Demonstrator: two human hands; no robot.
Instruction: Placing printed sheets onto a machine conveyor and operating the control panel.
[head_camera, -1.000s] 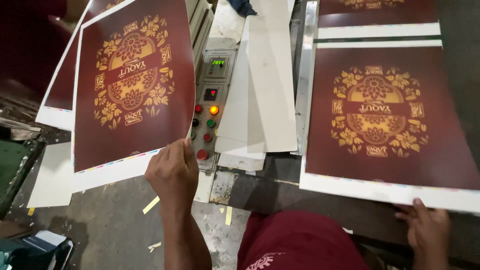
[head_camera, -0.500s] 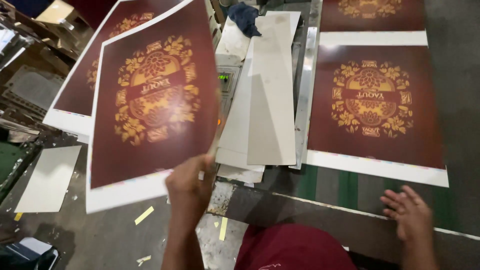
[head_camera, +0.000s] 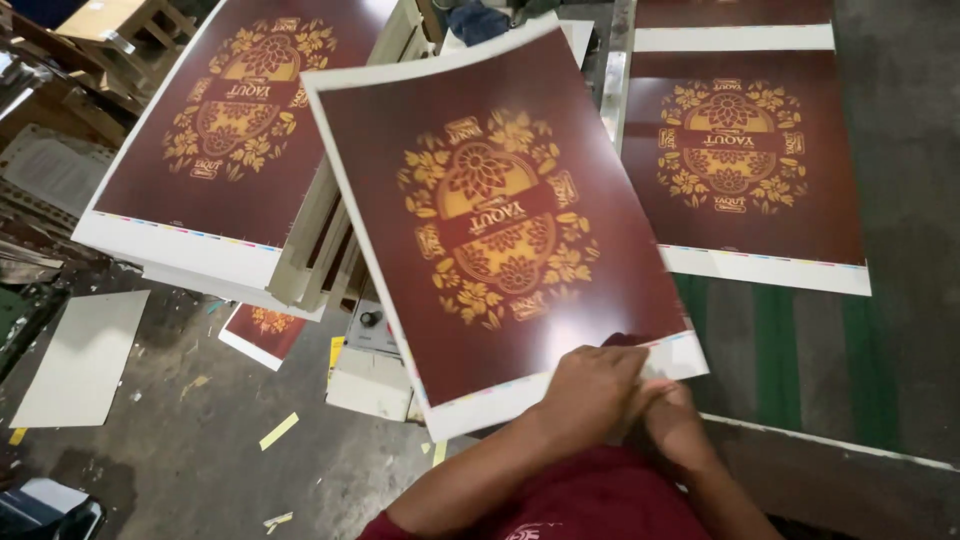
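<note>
A large dark red printed sheet (head_camera: 500, 210) with a gold flower ornament and a white margin hangs in the air in front of me, tilted. My left hand (head_camera: 590, 395) grips its near white edge. My right hand (head_camera: 675, 420) sits just beside and partly under the left one, at the same edge of the sheet; its fingers are mostly hidden. A stack of the same printed sheets (head_camera: 225, 130) lies at the left. Another such printed sheet (head_camera: 745, 160) lies flat on the grey machine bed (head_camera: 890, 330) at the right.
A pale control box (head_camera: 365, 365) shows below the held sheet. A blank white board (head_camera: 85, 355) and a small printed scrap (head_camera: 262, 330) lie on the dirty floor at the left, with yellow paper bits. Green belts (head_camera: 775, 350) run across the machine bed.
The held sheet has swung from the left toward the middle and right. My right hand has come in from the right edge of the bed to the sheet's near edge beside my left hand.
</note>
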